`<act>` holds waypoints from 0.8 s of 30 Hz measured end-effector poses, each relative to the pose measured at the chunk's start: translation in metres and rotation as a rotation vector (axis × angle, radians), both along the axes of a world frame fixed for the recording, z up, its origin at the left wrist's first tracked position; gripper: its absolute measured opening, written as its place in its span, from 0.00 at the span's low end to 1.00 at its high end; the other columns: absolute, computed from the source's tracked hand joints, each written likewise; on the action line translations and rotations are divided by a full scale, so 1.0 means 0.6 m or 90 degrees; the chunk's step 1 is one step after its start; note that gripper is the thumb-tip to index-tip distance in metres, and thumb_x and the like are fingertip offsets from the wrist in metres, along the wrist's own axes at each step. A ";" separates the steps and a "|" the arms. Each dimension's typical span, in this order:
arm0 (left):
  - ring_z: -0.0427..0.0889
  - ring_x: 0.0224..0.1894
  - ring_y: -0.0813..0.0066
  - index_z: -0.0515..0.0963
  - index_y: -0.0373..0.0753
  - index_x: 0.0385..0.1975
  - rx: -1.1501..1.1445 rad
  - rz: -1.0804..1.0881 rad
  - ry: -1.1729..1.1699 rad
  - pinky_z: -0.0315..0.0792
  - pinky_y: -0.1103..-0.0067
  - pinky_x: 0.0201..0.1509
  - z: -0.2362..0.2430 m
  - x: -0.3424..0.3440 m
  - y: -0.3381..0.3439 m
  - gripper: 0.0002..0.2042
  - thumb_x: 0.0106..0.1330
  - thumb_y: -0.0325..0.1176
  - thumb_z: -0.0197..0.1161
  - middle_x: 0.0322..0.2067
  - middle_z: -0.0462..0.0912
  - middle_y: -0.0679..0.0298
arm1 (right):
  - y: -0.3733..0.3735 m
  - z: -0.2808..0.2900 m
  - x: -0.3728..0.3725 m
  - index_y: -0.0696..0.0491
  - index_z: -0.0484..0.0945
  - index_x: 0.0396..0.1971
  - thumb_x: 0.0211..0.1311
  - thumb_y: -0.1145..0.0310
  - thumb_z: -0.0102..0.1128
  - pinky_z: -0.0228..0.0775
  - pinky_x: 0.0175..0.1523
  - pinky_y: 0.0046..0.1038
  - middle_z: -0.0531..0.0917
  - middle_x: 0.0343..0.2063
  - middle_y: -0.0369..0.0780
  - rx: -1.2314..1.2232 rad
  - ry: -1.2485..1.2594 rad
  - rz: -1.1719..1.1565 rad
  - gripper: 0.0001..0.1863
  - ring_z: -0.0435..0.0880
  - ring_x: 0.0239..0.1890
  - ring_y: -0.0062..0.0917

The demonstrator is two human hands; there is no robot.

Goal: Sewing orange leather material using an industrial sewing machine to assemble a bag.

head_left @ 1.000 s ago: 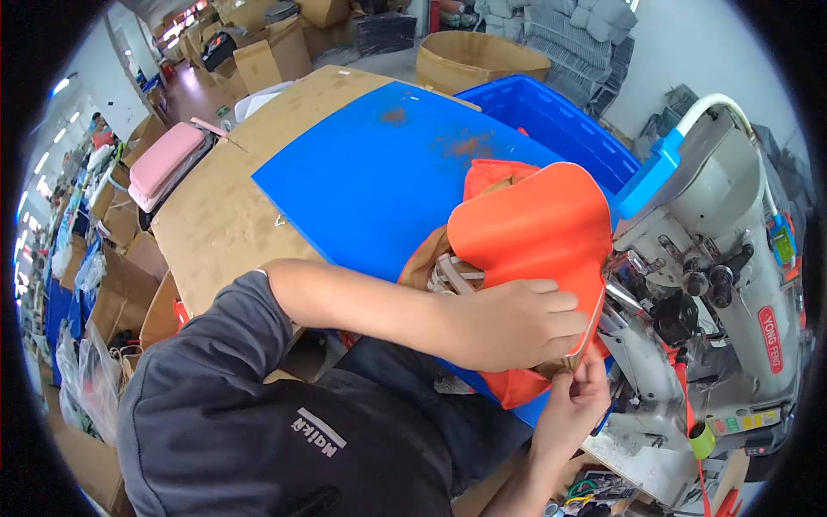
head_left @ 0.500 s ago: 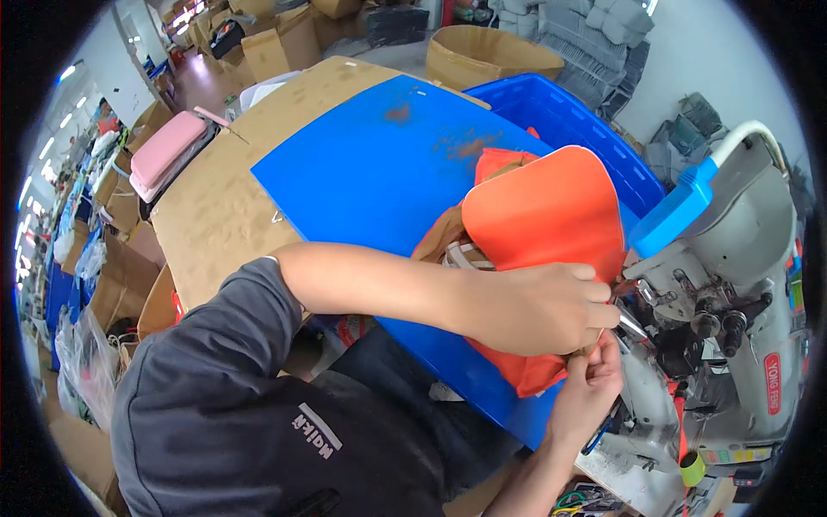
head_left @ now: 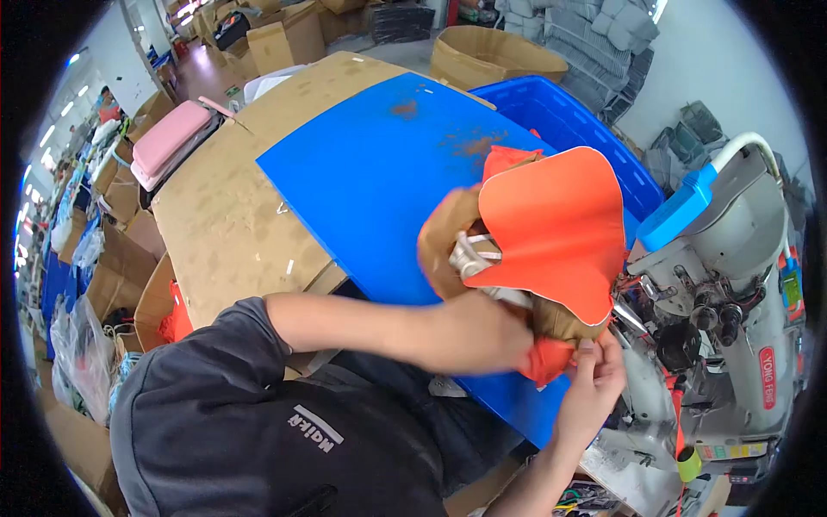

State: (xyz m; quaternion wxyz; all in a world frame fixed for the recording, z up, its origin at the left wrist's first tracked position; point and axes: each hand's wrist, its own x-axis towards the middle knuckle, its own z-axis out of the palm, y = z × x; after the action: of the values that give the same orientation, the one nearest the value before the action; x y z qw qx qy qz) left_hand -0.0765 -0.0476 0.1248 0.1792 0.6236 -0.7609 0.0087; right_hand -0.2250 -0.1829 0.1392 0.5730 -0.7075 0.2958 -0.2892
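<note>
A sewn fabric piece [head_left: 556,224], orange with brown cloth and white strips inside, lies bunched at the right end of the blue board [head_left: 370,172]. Its stiff orange flap stands up toward the sewing machine [head_left: 732,293]. My right hand [head_left: 594,370] pinches the lower edge of the piece between thumb and fingers, close to the machine's needle area. Across the near side of the piece reaches my left hand [head_left: 491,332], smeared by motion. It is against or just over the orange and brown cloth, and its fingers cannot be made out.
A blue lamp head [head_left: 676,211] on a white bent arm hangs over the machine. Behind the board stand a blue crate [head_left: 560,112] and a large cardboard box [head_left: 491,56]. A pink case [head_left: 172,142] sits on the cardboard-covered table [head_left: 220,202] at left.
My left hand has drawn back leftward and down from beside my right hand. The orange flap has shifted and folded, baring more brown cloth and white strips. My right hand stays nearly in place.
</note>
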 end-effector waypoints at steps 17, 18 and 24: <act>0.74 0.47 0.53 0.69 0.34 0.43 -0.008 -0.023 0.466 0.69 0.65 0.50 -0.014 -0.048 -0.026 0.10 0.70 0.34 0.52 0.41 0.71 0.53 | 0.036 -0.022 -0.017 0.68 0.77 0.44 0.67 0.76 0.51 0.69 0.49 0.26 0.81 0.36 0.48 -0.369 -0.004 -0.097 0.12 0.80 0.39 0.30; 0.73 0.49 0.51 0.68 0.35 0.45 0.038 0.002 0.497 0.67 0.63 0.53 -0.022 -0.040 -0.041 0.10 0.70 0.33 0.52 0.43 0.71 0.51 | 0.037 -0.022 -0.018 0.68 0.77 0.44 0.67 0.76 0.51 0.69 0.49 0.26 0.81 0.36 0.48 -0.369 -0.005 -0.093 0.12 0.80 0.39 0.30; 0.74 0.50 0.51 0.68 0.34 0.48 -0.161 0.160 0.401 0.67 0.64 0.55 -0.087 -0.042 -0.064 0.15 0.68 0.36 0.56 0.46 0.71 0.48 | 0.047 -0.057 -0.026 0.65 0.75 0.52 0.67 0.79 0.50 0.74 0.40 0.24 0.83 0.42 0.44 -0.214 0.000 -0.123 0.15 0.80 0.37 0.19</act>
State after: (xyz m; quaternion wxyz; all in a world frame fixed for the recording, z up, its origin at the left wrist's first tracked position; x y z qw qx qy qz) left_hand -0.1017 -0.0861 0.0728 0.4781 0.6572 -0.5788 -0.0677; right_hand -0.2408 -0.1548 0.1048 0.4164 -0.7617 0.3094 -0.3882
